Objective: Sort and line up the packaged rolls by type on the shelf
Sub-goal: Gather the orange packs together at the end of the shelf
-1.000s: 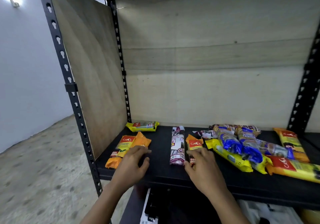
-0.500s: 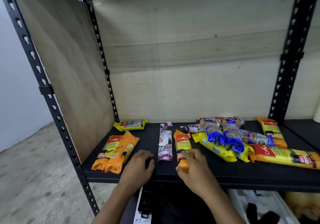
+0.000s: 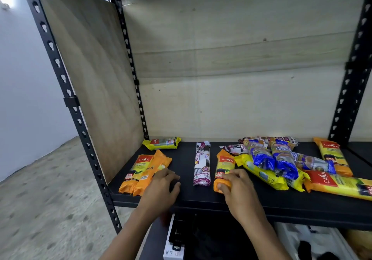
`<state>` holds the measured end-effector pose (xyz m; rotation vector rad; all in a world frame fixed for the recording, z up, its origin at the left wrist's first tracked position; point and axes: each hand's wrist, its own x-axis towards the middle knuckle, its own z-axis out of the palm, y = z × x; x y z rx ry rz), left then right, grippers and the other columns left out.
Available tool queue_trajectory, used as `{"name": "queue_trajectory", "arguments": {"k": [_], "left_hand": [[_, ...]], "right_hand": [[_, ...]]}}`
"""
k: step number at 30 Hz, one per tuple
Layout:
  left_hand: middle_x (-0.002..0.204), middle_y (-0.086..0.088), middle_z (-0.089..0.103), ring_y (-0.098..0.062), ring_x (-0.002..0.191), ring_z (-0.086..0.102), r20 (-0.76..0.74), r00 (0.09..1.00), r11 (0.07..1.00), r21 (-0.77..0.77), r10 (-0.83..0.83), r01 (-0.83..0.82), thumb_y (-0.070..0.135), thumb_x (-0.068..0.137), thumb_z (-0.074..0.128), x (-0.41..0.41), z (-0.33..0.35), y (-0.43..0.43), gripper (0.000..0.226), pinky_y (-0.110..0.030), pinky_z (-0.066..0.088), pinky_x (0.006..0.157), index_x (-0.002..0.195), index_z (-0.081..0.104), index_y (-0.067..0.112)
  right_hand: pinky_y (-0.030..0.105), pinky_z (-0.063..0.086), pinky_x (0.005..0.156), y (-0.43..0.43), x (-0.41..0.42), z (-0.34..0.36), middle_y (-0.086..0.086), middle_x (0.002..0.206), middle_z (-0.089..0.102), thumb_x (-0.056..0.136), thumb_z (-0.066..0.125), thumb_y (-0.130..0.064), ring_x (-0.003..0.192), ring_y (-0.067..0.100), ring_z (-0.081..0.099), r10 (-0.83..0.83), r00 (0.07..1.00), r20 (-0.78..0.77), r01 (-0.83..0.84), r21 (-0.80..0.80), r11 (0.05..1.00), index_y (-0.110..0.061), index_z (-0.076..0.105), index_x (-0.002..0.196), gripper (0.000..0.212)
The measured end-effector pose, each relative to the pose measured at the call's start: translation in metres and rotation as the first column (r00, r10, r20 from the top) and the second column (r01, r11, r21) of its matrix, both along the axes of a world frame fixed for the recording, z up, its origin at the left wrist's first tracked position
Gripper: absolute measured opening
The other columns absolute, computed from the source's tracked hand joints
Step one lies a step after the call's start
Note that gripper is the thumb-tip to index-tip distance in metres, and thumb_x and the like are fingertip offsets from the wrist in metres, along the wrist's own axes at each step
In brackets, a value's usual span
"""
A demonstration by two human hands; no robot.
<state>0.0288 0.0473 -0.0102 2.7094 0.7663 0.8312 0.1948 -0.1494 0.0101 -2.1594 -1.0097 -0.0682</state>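
The right hand point(image 3: 238, 189) clamps fingers and thumb round the near end of an orange roll point(image 3: 224, 164) on the shelf point(image 3: 201, 198), while the left hand point(image 3: 161, 189) holds nothing, its loosely bent fingertips against two orange rolls point(image 3: 145, 171) lying just to their left.

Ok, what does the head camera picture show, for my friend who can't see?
A person's right hand grips the near end of an orange roll on a black shelf, while the left hand rests beside two orange rolls. A white roll lies between; yellow and blue rolls are heaped on the right.
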Motion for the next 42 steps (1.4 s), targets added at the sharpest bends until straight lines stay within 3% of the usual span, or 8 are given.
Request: {"name": "queue_trajectory", "arguments": {"k": [8, 11, 16, 26, 35, 42], "left_hand": [[0.121, 0.007, 0.057, -0.015, 0.110, 0.055, -0.014, 0.988, 0.987, 0.048, 0.152, -0.151, 0.039, 0.094, 0.058, -0.032, 0.024, 0.027, 0.024, -0.028, 0.049, 0.081, 0.111, 0.070, 0.027], [0.122, 0.005, 0.058, -0.020, 0.111, 0.055, -0.025, 0.977, 0.977, 0.012, 0.211, -0.211, 0.037, 0.092, 0.059, -0.044, 0.023, 0.034, 0.023, -0.037, 0.051, 0.083, 0.110, 0.071, 0.028], [0.119, 0.003, 0.058, -0.021, 0.105, 0.058, -0.032, 0.973, 0.972, -0.054, 0.227, -0.229, 0.036, 0.092, 0.059, -0.060, 0.013, 0.041, 0.024, -0.039, 0.052, 0.082, 0.111, 0.071, 0.029], [0.115, 0.004, 0.061, -0.020, 0.099, 0.060, -0.012, 0.974, 0.973, 0.031, 0.227, -0.227, 0.044, 0.093, 0.052, -0.063, 0.002, 0.038, 0.027, -0.036, 0.053, 0.072, 0.112, 0.066, 0.031], [0.115, 0.004, 0.060, -0.020, 0.104, 0.059, -0.032, 0.967, 0.966, 0.063, 0.253, -0.251, 0.054, 0.091, 0.036, -0.064, -0.002, 0.034, 0.044, -0.038, 0.053, 0.079, 0.116, 0.063, 0.031], [0.116, 0.003, 0.058, -0.022, 0.100, 0.060, 0.037, 0.967, 0.966, 0.050, 0.251, -0.253, 0.049, 0.092, 0.040, -0.061, -0.006, 0.031, 0.040, -0.042, 0.054, 0.076, 0.114, 0.065, 0.028]], "right_hand": [[0.021, 0.041, 0.098, 0.026, -0.036, 0.019, -0.005, 0.138, 0.045, 0.095, 0.066, -0.034, 0.121, 0.011, 0.051, 0.148, 0.988, 0.042, -0.153, 0.154, 0.976, -0.018, 0.066, 0.129, 0.037], [0.019, 0.039, 0.100, 0.042, -0.048, 0.018, -0.006, 0.138, 0.043, 0.096, 0.064, -0.034, 0.122, 0.011, 0.049, 0.231, 0.972, 0.040, -0.234, 0.135, 0.963, -0.019, 0.065, 0.130, 0.037], [0.023, 0.043, 0.101, 0.072, -0.067, 0.007, -0.006, 0.137, 0.043, 0.096, 0.063, -0.036, 0.121, 0.012, 0.050, 0.324, 0.946, 0.024, -0.325, 0.098, 0.941, -0.021, 0.064, 0.132, 0.039], [0.023, 0.042, 0.103, 0.104, -0.092, -0.021, -0.005, 0.133, 0.041, 0.093, 0.068, -0.035, 0.123, 0.013, 0.047, 0.339, 0.941, 0.005, -0.337, 0.110, 0.935, -0.020, 0.065, 0.131, 0.040], [0.023, 0.044, 0.100, 0.113, -0.095, -0.034, -0.006, 0.133, 0.038, 0.091, 0.068, -0.040, 0.123, 0.013, 0.044, 0.368, 0.930, 0.021, -0.368, 0.103, 0.924, -0.026, 0.064, 0.129, 0.041], [0.027, 0.045, 0.101, 0.100, -0.084, -0.023, -0.011, 0.136, 0.037, 0.092, 0.064, -0.045, 0.124, 0.010, 0.046, 0.452, 0.889, -0.072, -0.445, 0.092, 0.891, -0.034, 0.049, 0.143, 0.054]]}}
